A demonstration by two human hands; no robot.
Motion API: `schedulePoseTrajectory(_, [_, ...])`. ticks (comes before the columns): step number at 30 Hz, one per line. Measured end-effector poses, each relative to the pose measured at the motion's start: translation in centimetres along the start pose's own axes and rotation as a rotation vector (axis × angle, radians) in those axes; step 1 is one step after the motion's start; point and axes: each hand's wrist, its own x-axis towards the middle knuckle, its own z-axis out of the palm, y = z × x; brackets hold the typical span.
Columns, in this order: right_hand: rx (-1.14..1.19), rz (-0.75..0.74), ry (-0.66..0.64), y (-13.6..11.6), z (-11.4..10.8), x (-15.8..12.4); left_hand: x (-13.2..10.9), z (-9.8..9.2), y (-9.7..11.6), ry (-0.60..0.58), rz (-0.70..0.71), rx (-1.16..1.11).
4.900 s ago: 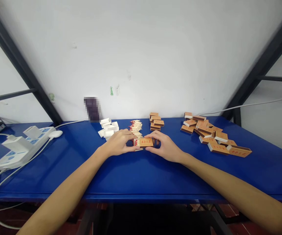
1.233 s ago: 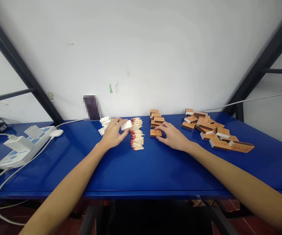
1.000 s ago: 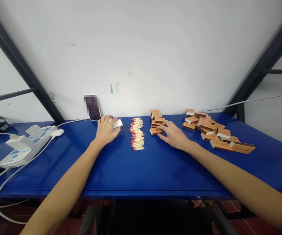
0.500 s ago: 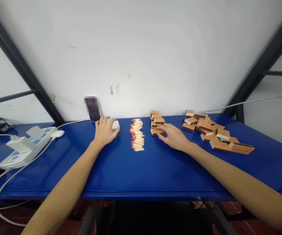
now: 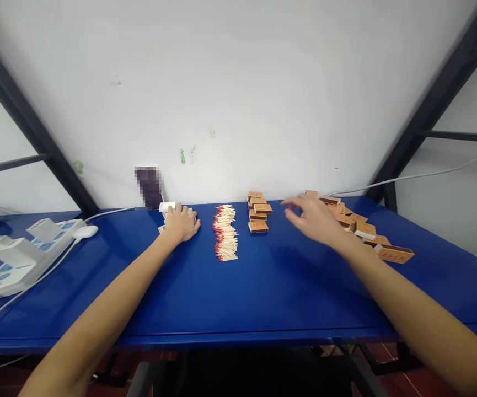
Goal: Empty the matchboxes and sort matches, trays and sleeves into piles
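Observation:
My left hand (image 5: 180, 225) lies over a small group of white matchbox trays (image 5: 167, 207) by the wall, its fingers bent around them and partly hiding them. To its right, loose red-tipped matches (image 5: 225, 234) form a long row. Beyond the matches is a column of brown matchboxes (image 5: 258, 226), some stacked on others. My right hand (image 5: 309, 218) is above the table between this column and a messy pile of matchboxes (image 5: 395, 253). Its fingers are apart and nothing shows in them. The right hand and forearm cover part of the pile.
A phone (image 5: 150, 187) leans on the wall behind my left hand. At the left, a white power strip (image 5: 19, 270) carries plugs and cables, with a white round-ended connector (image 5: 85, 232) beside it. Dark metal frame legs (image 5: 52, 160) flank the blue table (image 5: 238, 298).
My right hand has let go of the front matchbox in the column and moved right, toward the pile. My left hand stays at the white trays, more of which now show. The view has shifted slightly.

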Motion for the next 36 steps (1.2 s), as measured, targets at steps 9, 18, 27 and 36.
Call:
schedulePoseTrajectory(9, [-0.224, 0.119, -0.307, 9.7, -1.8, -1.2, -1.2, 0.3, -2.8, -0.001, -0.092, -0.056])
schedulePoseTrajectory(18, [-0.323, 0.024, -0.354, 11.1, 0.0, 0.7, -1.6, -2.1, -2.4, 0.189, -0.084, -0.149])
schedulePoseTrajectory(27, [-0.381, -0.087, -0.484, 10.8, -0.2, 3.9, -3.3, -2.9, -1.1, 0.444, 0.077, -0.503])
schedulePoseTrajectory(36, [0.016, -0.355, -0.068, -2.3, -2.6, 1.1, -3.2, -4.3, 2.1, 0.363, -0.023, -1.532])
